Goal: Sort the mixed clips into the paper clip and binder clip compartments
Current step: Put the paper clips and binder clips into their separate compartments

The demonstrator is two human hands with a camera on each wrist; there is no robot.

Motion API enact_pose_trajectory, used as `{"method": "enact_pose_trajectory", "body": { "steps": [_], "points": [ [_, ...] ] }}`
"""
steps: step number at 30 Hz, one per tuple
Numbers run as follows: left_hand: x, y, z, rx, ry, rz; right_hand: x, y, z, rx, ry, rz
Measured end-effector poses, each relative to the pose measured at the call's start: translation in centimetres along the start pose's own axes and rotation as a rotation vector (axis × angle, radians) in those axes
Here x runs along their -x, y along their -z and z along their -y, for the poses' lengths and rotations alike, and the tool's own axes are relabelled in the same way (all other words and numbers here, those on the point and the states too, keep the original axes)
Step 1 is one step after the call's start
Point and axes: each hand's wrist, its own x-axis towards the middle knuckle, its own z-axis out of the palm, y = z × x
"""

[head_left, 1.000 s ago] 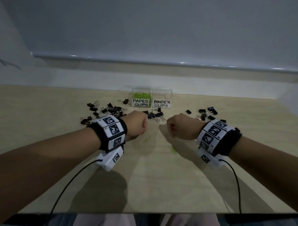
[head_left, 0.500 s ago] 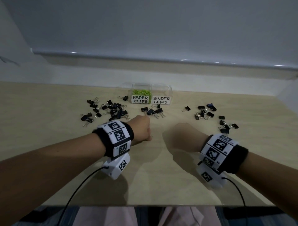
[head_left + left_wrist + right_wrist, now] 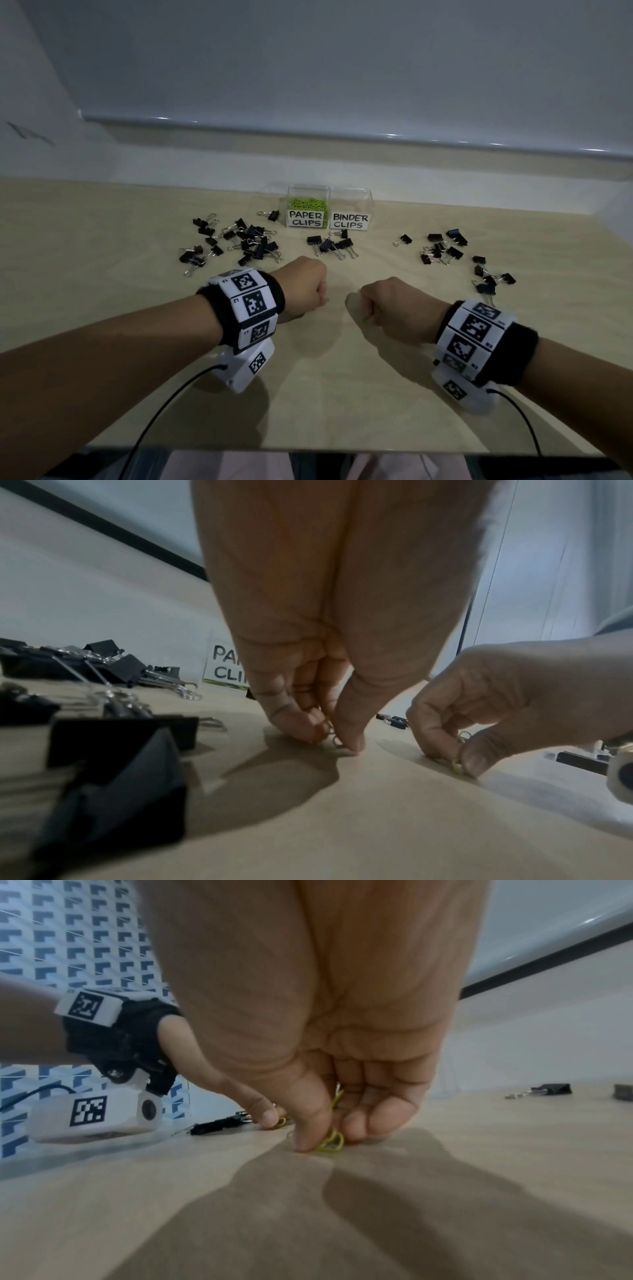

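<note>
My left hand (image 3: 322, 298) is down on the wooden table (image 3: 102, 308), its thumb and fingers pinching a green paper clip (image 3: 337, 746) against the surface. Close beside it my right hand (image 3: 365, 317) pinches green paper clips (image 3: 331, 1143) the same way. Behind the hands stand two clear boxes: the one labelled PAPER CLIPS (image 3: 306, 218) holds a heap of green clips, and the one labelled BINDER CLIPS (image 3: 350, 221) looks empty. Black binder clips lie in groups at the left (image 3: 248, 244), in front of the boxes (image 3: 330, 245) and at the right (image 3: 445, 248).
More binder clips (image 3: 489, 279) lie scattered just beyond my right wrist. A large black binder clip (image 3: 120, 777) sits close to the left wrist camera. A white wall with a ledge (image 3: 342, 137) runs behind the boxes. The table's front edge (image 3: 308, 448) is near my body.
Both hands drew back from the boxes and came down onto the green paper clips that lay bare on the table a second ago. Their fingers now pinch those clips.
</note>
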Motion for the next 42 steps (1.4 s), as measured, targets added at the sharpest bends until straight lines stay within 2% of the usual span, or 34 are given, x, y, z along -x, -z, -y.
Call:
{"method": "enact_pose_trajectory", "body": {
  "steps": [4,6,10,13,18,21,24,28,30,35,42],
  "points": [
    [-0.7,2.3,0.3,0.056,-0.028,-0.079,-0.8,1.8,0.1,-0.033,0.025,-0.008],
    [-1.7,4.5,0.5,0.098,-0.032,-0.167,-2.4,4.1,0.3,-0.109,0.041,-0.105],
    [-5.2,9.5,1.5,0.093,0.012,-0.415,-8.2,9.3,1.1,-0.170,0.055,-0.400],
    [-8.1,11.2,2.8,0.068,0.091,-0.479,-12.9,11.1,1.7,-0.121,0.008,-0.516],
    [-10.7,10.7,4.0,0.023,0.123,-0.420,-17.1,9.9,1.5,-0.011,-0.043,-0.446],
    [-10.0,10.5,4.6,0.016,0.088,-0.446,-16.0,9.6,0.7,-0.046,0.013,-0.488],
    [-7.9,9.2,4.0,0.007,-0.011,-0.447,-13.4,8.7,-1.0,-0.086,0.062,-0.537],
    [-6.6,5.7,2.3,-0.082,-0.036,-0.209,-10.3,6.6,-1.9,0.078,0.043,-0.269],
    [-6.9,4.4,1.7,-0.112,-0.021,-0.159,-10.1,5.6,-1.7,0.166,0.061,-0.172],
    [-7.0,3.5,0.7,-0.167,-0.023,-0.166,-10.6,4.7,-1.9,0.155,0.031,-0.174],
    [-7.0,3.7,1.7,-0.046,0.006,-0.134,-9.7,5.3,-3.0,0.034,-0.052,-0.172]
  ]
}}
